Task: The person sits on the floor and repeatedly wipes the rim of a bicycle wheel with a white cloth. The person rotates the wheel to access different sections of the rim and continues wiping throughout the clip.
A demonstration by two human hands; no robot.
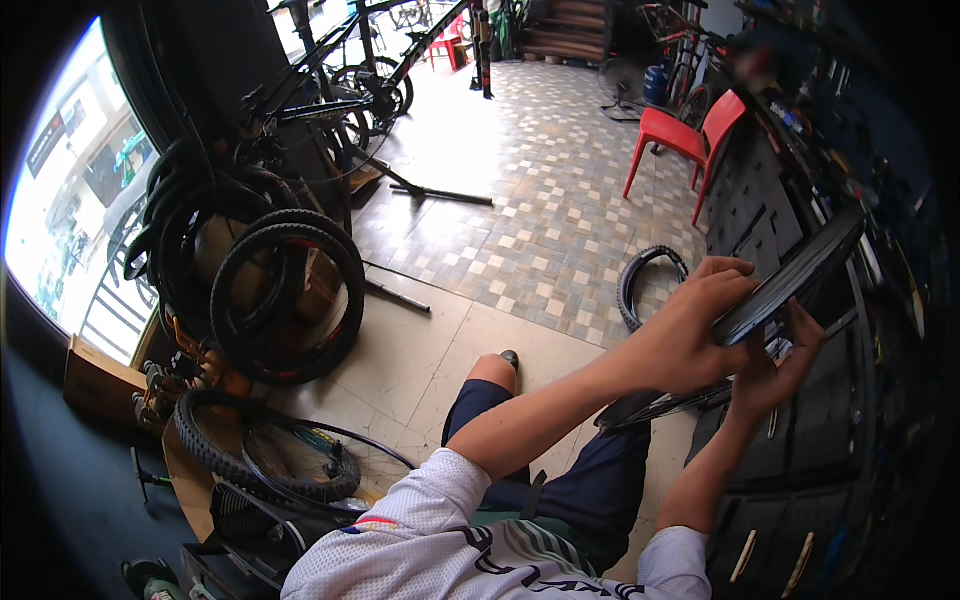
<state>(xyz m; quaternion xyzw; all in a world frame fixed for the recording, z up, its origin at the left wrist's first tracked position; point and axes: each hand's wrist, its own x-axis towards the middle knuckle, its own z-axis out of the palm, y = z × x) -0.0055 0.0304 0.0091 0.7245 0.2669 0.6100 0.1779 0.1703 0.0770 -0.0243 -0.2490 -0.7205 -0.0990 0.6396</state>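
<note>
A dark bicycle wheel (812,262) is held up at the right, tilted and seen nearly edge-on. Its lower part (665,405) with spokes shows by my thigh. My left hand (700,325) reaches across my body and is closed on the near part of the rim. Just below it, my right hand (780,365) has its fingers curled up against the rim's right side. The wheel's hub and much of its middle are hidden behind my hands and forearm.
Black drawers (750,225) line the right side. A loose tyre (628,290) lies on the floor beyond my hands, and a red chair (680,135) stands farther back. Tyres (225,300) are heaped at the left, with a wheel (250,465) below. A bicycle frame (340,50) hangs at the far left.
</note>
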